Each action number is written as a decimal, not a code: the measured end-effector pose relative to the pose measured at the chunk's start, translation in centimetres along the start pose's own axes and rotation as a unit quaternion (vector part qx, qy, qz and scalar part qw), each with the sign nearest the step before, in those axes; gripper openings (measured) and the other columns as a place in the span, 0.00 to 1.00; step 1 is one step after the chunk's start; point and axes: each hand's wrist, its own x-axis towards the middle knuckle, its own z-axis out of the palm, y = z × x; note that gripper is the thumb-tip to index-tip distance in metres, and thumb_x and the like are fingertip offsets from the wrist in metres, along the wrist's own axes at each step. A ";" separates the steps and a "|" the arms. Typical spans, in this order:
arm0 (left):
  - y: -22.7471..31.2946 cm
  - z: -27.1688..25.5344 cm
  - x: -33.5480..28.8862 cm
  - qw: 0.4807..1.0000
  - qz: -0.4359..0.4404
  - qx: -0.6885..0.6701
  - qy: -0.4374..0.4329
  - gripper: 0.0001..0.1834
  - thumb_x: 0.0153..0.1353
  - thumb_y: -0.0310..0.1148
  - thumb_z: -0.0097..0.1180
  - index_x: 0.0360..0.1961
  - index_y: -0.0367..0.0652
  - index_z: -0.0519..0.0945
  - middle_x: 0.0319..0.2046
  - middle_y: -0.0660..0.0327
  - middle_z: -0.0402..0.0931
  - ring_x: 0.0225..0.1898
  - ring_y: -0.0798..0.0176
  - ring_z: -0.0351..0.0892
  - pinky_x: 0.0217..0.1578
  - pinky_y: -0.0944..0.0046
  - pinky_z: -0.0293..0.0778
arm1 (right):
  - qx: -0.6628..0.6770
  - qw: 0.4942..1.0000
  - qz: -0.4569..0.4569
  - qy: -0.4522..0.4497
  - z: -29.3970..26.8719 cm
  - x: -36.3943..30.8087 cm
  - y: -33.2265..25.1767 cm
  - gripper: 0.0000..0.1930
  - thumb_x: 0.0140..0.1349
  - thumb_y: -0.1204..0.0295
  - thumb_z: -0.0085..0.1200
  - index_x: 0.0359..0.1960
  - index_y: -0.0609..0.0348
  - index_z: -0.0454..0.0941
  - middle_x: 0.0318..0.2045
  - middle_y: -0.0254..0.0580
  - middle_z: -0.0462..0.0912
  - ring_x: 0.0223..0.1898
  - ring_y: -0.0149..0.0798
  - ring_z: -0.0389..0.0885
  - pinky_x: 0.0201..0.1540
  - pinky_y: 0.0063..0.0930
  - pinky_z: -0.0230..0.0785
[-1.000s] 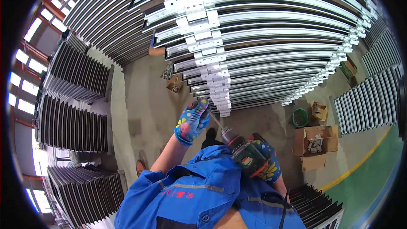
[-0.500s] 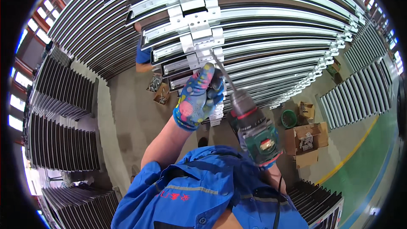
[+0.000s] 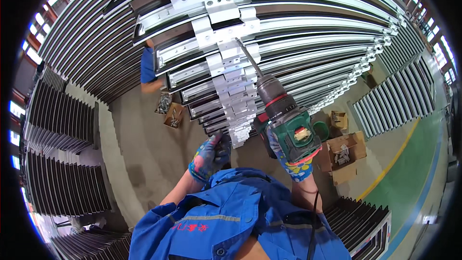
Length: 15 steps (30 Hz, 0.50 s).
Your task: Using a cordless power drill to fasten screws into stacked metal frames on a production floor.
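Note:
My right hand (image 3: 297, 169), in a patterned glove, grips the handle of a green and black power drill (image 3: 292, 135). Its long bit points up and left, the tip at or very near a white metal bracket (image 3: 221, 33) on one of the stacked white frame profiles (image 3: 298, 24); contact cannot be told. More brackets (image 3: 236, 89) run in a column down the stack. Low and close to my chest is my left hand (image 3: 211, 156), gloved too, its fingers curled together. Whatever they hold, if anything, is too small to make out.
Past the stack's left end, another person's blue sleeve (image 3: 147, 65) and forearm show. Small cartons of metal parts (image 3: 174, 115) stand on the floor there. To the right are a larger carton (image 3: 347, 156), a green basket (image 3: 320, 130) and racks of dark frames (image 3: 394, 96). A cord trails along my right forearm.
My left hand has dropped from the brackets toward my chest. The drill has shifted up a little, its tip now at a bracket higher in the column.

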 end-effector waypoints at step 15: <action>-1.3 -2.8 3.2 0.994 -0.111 0.003 -0.006 0.11 0.57 0.42 0.52 0.33 0.45 0.73 0.21 0.70 0.65 0.17 0.75 0.57 0.16 0.77 0.53 | -0.038 0.998 -0.043 -0.003 1.1 0.0 -5.1 0.23 0.54 0.71 0.53 0.52 0.62 0.65 0.43 0.43 0.76 0.43 0.37 0.76 0.45 0.30 0.72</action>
